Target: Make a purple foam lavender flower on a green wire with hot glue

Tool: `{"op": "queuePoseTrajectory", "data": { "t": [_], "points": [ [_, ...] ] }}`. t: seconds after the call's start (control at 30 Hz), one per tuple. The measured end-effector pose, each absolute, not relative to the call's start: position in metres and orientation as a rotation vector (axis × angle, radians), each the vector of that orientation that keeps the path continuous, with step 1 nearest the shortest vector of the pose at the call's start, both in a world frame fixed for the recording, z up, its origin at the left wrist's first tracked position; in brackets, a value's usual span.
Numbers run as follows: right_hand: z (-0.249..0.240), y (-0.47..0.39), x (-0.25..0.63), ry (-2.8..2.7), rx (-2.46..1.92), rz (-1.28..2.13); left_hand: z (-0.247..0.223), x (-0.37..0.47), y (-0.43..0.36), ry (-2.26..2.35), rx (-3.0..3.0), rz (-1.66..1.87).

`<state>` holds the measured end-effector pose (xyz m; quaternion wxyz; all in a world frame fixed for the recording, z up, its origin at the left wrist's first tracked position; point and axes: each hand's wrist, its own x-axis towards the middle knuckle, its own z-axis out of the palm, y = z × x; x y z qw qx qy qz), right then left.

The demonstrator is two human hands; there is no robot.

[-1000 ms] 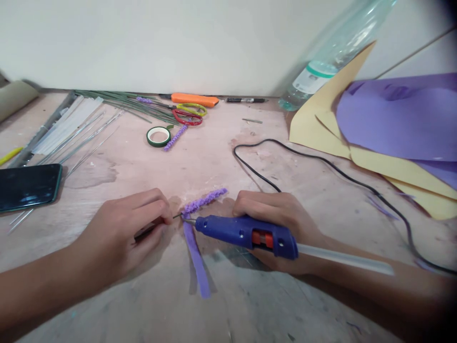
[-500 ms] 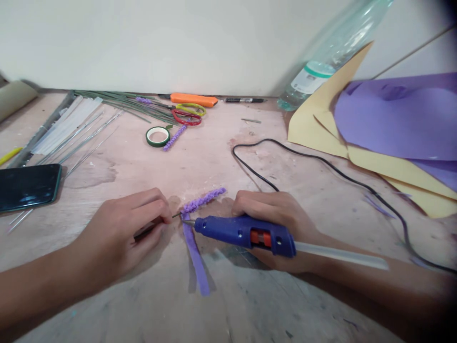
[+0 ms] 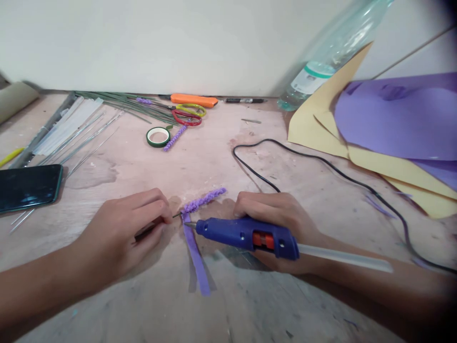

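Observation:
My left hand (image 3: pixel 139 224) is closed, pinching a thin dark stem (image 3: pixel 176 215) between thumb and fingers. At the stem's far end is a purple ruffled flower spike (image 3: pixel 204 200), slanting up to the right. From its base a flat purple strip (image 3: pixel 198 267) hangs toward me across the table. My right hand (image 3: pixel 274 214) is wrapped round a blue glue gun (image 3: pixel 223 231); its handle is mostly hidden by the gun body. The metal nozzle (image 3: pixel 191 224) is at the strip's upper end. A translucent glue stick (image 3: pixel 344 257) pokes out of the gun's back.
A black cord (image 3: pixel 321 165) loops across the right side. Toward the back lie scissors (image 3: pixel 187 116), green tape (image 3: pixel 158 136), an orange cutter (image 3: pixel 194 99) and green stems (image 3: pixel 117 102). A phone (image 3: pixel 30 187) and glue sticks (image 3: pixel 67 126) are left; a bottle (image 3: pixel 310 78) and purple sheets (image 3: pixel 400 116) right.
The glue gun has shifted slightly right and down, its nozzle moving a little along the strip from the flower base. My left hand and the flower spike have hardly moved.

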<state>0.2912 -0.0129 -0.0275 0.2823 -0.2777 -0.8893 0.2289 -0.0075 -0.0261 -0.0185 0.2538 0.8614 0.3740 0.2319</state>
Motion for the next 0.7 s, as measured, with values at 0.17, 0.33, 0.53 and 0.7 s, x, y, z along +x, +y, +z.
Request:
{"op": "queuePoseTrajectory", "data": {
  "t": [0.17, 0.33, 0.53, 0.7],
  "points": [
    [-0.0287, -0.0134, 0.2915, -2.383, -0.732, 0.616, -0.0175, -0.0082, -0.0261, 1.006, 2.365, 0.608],
    [-0.0288, -0.0137, 0.2911, -2.385, -0.730, 0.607, -0.0177, -0.0080, -0.0255, 1.007, 2.381, 0.605],
    [-0.0271, -0.0139, 0.2922, -2.402, -0.734, 0.632, -0.0171, -0.0087, -0.0268, 1.013, 2.369, 0.604],
    [-0.0329, -0.0130, 0.2960, -2.400, -0.691, 0.605, -0.0172, -0.0092, -0.0270, 1.017, 2.374, 0.601]
  ]
}}
